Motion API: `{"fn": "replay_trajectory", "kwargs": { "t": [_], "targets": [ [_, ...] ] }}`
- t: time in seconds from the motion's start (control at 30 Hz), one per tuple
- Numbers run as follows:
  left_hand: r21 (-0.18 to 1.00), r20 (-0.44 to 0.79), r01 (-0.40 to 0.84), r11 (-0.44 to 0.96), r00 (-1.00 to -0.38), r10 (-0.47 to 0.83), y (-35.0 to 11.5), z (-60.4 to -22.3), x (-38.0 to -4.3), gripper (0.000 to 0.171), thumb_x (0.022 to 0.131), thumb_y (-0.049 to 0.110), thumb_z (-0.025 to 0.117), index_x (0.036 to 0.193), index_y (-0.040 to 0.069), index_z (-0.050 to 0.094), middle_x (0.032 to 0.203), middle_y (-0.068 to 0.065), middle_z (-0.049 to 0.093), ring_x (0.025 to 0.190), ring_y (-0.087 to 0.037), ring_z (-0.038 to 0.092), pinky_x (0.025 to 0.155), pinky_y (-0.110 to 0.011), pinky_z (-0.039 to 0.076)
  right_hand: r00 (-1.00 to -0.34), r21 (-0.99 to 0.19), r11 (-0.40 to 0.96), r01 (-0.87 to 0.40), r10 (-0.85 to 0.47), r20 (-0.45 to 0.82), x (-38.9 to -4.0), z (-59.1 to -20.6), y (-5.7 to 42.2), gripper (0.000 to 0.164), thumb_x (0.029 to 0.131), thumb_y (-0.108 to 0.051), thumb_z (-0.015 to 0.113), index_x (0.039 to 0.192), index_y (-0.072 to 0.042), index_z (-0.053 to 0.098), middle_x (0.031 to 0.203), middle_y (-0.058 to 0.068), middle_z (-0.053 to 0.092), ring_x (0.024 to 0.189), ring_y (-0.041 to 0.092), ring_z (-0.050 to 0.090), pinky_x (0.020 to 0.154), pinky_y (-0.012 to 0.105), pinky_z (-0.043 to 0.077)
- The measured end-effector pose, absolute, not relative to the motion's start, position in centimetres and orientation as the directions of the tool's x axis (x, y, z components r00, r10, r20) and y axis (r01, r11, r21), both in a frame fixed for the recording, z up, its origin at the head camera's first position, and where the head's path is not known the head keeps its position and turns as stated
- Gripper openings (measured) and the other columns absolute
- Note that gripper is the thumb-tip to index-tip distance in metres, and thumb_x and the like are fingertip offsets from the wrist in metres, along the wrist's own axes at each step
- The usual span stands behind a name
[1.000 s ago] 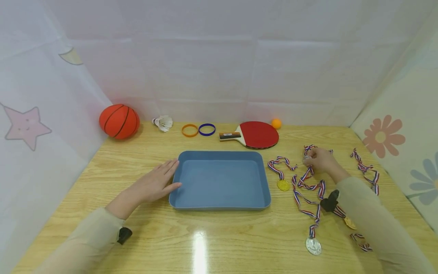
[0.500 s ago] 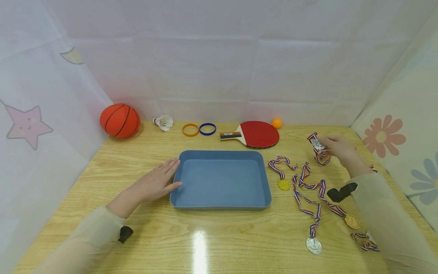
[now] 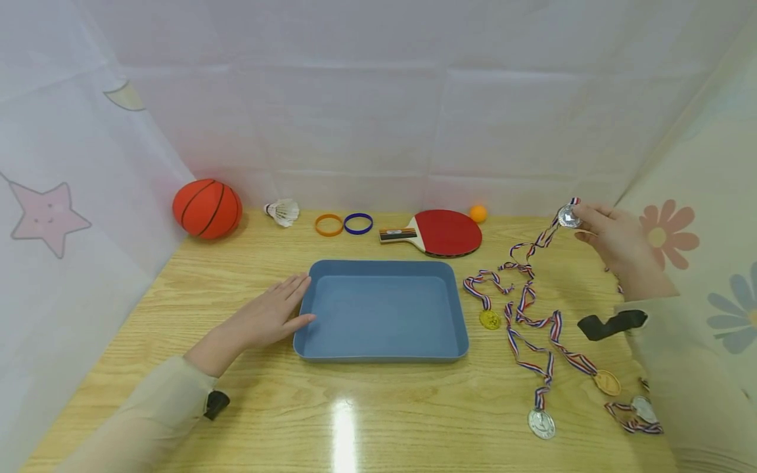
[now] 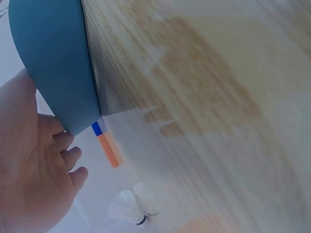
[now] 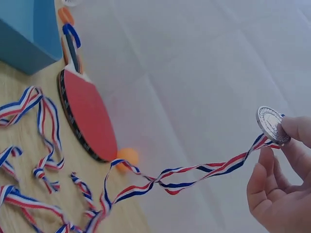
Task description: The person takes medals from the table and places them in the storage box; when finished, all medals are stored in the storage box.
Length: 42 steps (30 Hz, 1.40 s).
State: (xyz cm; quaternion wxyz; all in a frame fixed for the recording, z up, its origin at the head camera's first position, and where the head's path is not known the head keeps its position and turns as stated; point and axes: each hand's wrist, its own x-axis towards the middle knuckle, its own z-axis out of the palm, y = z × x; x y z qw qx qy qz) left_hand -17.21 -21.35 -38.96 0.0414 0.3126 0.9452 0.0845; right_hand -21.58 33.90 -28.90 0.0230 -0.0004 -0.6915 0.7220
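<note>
The right hand [image 3: 621, 243] pinches a round, shiny silver medal [image 3: 569, 216] between thumb and fingers, raised above the far right part of the desk [image 3: 236, 407], whose pale wood shows streaky grain and a glossy glare. From the medal a thin woven ribbon [image 3: 547, 236], striped red, white and blue, twists slantwise down to the left. The left hand [image 3: 263, 317] lies with its fingers extended and its thumb spread, touching the left wall of a smooth blue-grey tray [image 3: 381, 318], a shallow rectangle with rounded corners. Right of the tray, more striped ribbons snake in loose kinks, ending in a bright yellow-gold medal [image 3: 489, 320], a flat silver disc [image 3: 541, 424] and a duller gold disc [image 3: 607, 382]; another silver-coloured disc [image 3: 643, 408] lies beside the right sleeve [image 3: 680, 368]. Along the back sit an orange-red basketball [image 3: 208, 209] with black seams, a feathery white shuttlecock [image 3: 284, 212], slim orange [image 3: 328, 234] and blue [image 3: 357, 233] rings, a table tennis paddle [image 3: 446, 233] with a matte red face, and a small orange ball [image 3: 478, 213], before a softly creased white cloth [image 3: 355, 118].
</note>
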Motion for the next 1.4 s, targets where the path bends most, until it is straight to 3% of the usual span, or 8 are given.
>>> {"fn": "replay_trajectory", "kwargs": {
  "t": [0.2, 0.53, 0.7, 0.97, 1.4],
  "targets": [
    [0.186, -0.033, 0.58, 0.793, -0.803, 0.595, -21.4, -38.9, -17.2, 0.077, 0.096, 0.05, 0.038, 0.143, -0.007, 0.018, 0.148, -0.024, 0.018, 0.135, -0.037, 0.016, 0.107, -0.051, 0.016, -0.995, -0.966, -0.24, -0.095, -0.005, 0.099, -21.4, -27.2, 32.7, 0.01, 0.089, -0.006, 0.06, 0.092, -0.002, 0.069, 0.095, 0.005, 0.062, 0.083, 0.013, 0.06, 0.075, 0.021, 0.05],
    [0.179, -0.02, 0.586, 0.79, -0.801, 0.598, -21.3, -38.9, -17.1, 0.076, 0.096, 0.048, 0.04, 0.142, -0.009, 0.021, 0.147, -0.024, 0.019, 0.134, -0.038, 0.018, 0.107, -0.051, 0.017, -0.978, -0.916, -0.357, -0.182, -0.031, 0.207, -20.2, -24.4, 29.3, 0.01, 0.088, 0.003, 0.058, 0.088, 0.005, 0.068, 0.094, 0.009, 0.061, 0.086, 0.016, 0.061, 0.077, 0.023, 0.051],
    [0.175, -0.02, 0.586, 0.791, -0.801, 0.598, -21.3, -38.8, -17.1, 0.076, 0.096, 0.048, 0.04, 0.142, -0.009, 0.021, 0.147, -0.024, 0.019, 0.134, -0.038, 0.018, 0.107, -0.05, 0.017, -0.942, -0.884, -0.409, -0.226, -0.141, 0.305, -19.6, -23.5, 27.2, 0.016, 0.089, 0.008, 0.052, 0.088, 0.009, 0.067, 0.093, 0.012, 0.062, 0.087, 0.018, 0.06, 0.078, 0.024, 0.051],
    [0.163, -0.025, 0.589, 0.792, -0.8, 0.6, -21.3, -38.9, -17.1, 0.076, 0.096, 0.049, 0.038, 0.143, -0.008, 0.02, 0.147, -0.024, 0.019, 0.134, -0.038, 0.018, 0.107, -0.05, 0.017, -0.918, -0.877, -0.424, -0.228, -0.207, 0.338, -18.7, -22.5, 23.3, 0.014, 0.088, 0.008, 0.054, 0.084, 0.009, 0.067, 0.089, 0.013, 0.062, 0.082, 0.018, 0.06, 0.076, 0.025, 0.051],
    [0.155, -0.035, 0.589, 0.793, -0.799, 0.6, -21.3, -38.7, -17.0, 0.076, 0.096, 0.049, 0.038, 0.142, -0.008, 0.02, 0.147, -0.024, 0.019, 0.134, -0.038, 0.017, 0.107, -0.05, 0.017, -0.886, -0.919, -0.271, -0.284, -0.291, 0.36, -17.9, -20.1, 16.4, 0.014, 0.089, 0.0, 0.058, 0.08, -0.002, 0.069, 0.086, 0.009, 0.059, 0.08, 0.019, 0.057, 0.078, 0.025, 0.05]
  ]
}}
